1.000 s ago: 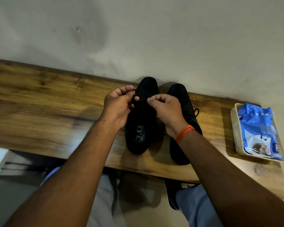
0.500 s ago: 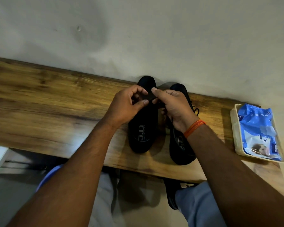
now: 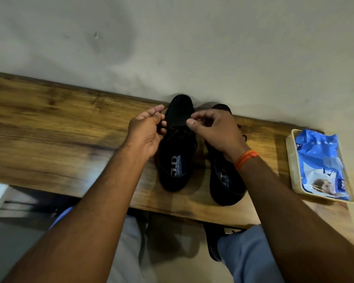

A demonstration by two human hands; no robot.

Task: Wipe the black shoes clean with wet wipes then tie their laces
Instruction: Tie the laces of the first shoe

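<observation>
Right now the left shoe sits on the wooden shelf, toe to the wall, just beside the right shoe, and I'm tying its laces. My left hand pinches one lace end, my right hand pinches the other, both over the tongue. I reckon a thin black lace could slip from my fingertips, loosening the knot. Wet wipes lie in a tray well apart

Bare forearms; orange thread band on right wrist; light blue-grey trousers; dark footwear below.
</observation>
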